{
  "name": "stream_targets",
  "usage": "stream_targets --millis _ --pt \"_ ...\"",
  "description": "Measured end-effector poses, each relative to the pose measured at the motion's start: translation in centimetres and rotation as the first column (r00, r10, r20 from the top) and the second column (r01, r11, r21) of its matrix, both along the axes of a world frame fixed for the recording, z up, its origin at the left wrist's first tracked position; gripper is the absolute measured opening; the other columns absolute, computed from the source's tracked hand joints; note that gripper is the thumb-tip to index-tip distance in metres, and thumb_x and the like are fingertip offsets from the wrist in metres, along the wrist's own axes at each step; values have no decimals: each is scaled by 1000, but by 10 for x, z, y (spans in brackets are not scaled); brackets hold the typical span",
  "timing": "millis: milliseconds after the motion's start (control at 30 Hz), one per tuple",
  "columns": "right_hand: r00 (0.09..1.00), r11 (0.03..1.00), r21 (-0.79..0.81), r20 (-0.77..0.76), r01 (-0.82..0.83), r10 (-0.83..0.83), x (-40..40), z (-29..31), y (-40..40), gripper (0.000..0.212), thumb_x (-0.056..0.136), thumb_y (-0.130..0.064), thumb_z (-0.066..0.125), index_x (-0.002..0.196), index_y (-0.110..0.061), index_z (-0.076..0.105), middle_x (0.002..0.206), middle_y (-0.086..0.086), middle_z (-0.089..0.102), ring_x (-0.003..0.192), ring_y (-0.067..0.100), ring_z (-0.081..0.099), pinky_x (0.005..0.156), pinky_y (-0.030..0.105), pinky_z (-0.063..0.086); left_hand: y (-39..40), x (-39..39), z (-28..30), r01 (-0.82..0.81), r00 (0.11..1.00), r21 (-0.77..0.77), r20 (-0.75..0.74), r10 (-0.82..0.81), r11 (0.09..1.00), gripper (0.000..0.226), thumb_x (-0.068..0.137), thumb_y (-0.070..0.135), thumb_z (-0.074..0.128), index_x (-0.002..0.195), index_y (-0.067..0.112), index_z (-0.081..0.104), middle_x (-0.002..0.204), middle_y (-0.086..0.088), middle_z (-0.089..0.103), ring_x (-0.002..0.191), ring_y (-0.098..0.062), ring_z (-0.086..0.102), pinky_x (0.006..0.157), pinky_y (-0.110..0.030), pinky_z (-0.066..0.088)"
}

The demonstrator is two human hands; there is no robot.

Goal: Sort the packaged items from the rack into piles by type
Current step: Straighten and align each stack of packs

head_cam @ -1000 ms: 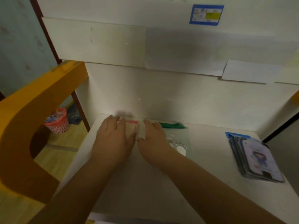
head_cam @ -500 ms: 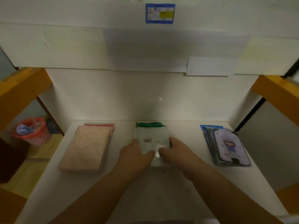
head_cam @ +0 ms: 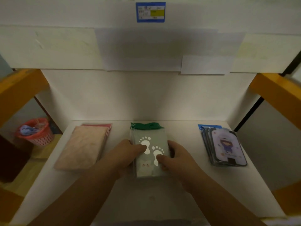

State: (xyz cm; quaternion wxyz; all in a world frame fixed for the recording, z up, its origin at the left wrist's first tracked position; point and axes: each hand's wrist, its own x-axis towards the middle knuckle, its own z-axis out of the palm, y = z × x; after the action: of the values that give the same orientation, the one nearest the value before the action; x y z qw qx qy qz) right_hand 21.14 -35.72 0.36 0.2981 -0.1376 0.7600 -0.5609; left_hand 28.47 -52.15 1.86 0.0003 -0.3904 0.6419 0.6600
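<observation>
Here, left hand (head_cam: 126, 154) and right hand (head_cam: 176, 158) flanking green pile (head_cam: 150, 150), each grip holding its edges.

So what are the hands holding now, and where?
Both hold the footprint-pattern stack: left hand on its left edge, right hand on its right edge, thumbs on top.

Three piles on shelf: one pink (head_cam: 84, 147), one green (head_cam: 150, 154), one purple (head_cam: 225, 148); two hands.
</observation>
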Motion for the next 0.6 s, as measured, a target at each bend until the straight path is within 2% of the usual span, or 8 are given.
stream_targets --millis 133,200,267,400,433,533,600 --pt "999 993 -121 35 -9 13 3 -1 5 43 91 -16 68 127 -35 54 106 -3 72 84 16 75 65 36 63 4 13 2 77 992 -93 -97 -86 993 38 81 22 76 112 15 54 106 -8 70 93 -25 70 81 -45 59" --pt "999 982 -187 35 13 -7 4 1 5 38 93 -16 66 123 -36 56 104 -3 73 81 14 75 62 36 62 10 17 5 121 974 -153 -171 -147 981 39 83 22 74 114 20 49 108 -1 68 93 -15 70 79 -37 60" --pt "998 968 -252 -59 2 -18 4 0 6 43 93 -10 65 127 -33 54 111 -1 72 92 11 73 67 28 60 14 20 7 152 946 -259 -241 -216 954 45 87 24 69 122 25 40 113 7 63 94 0 66 77 -23 58" --pt "959 957 -284 -282 -56 -27 5 -6 10 61 88 -4 69 139 -25 43 125 -6 64 113 7 63 88 25 56 15 24 3 174 877 -468 -327 -352 867 66 88 18 67 138 27 24 130 20 48 116 17 47 94 -8 43" --pt "950 957 -283 -311 -61 -31 5 -9 12 63 87 -4 70 140 -23 41 126 -7 62 115 8 62 90 25 55 16 25 2 173 868 -496 -331 -369 851 68 88 17 67 139 27 23 132 20 46 119 17 43 96 -6 39" --pt "937 952 -298 -348 -76 -34 7 -14 15 63 88 -6 71 141 -15 39 125 -5 63 117 11 61 91 25 54 15 29 -6 155 851 -506 -368 -375 848 67 87 16 68 139 24 25 135 16 46 124 8 45 103 -16 40" --pt "935 943 -320 -354 -86 -35 10 -14 17 64 86 -11 71 141 -10 38 124 -8 64 117 11 62 93 24 52 18 33 -10 146 836 -503 -398 -378 852 65 87 14 68 138 18 28 134 13 48 125 3 47 102 -19 42"
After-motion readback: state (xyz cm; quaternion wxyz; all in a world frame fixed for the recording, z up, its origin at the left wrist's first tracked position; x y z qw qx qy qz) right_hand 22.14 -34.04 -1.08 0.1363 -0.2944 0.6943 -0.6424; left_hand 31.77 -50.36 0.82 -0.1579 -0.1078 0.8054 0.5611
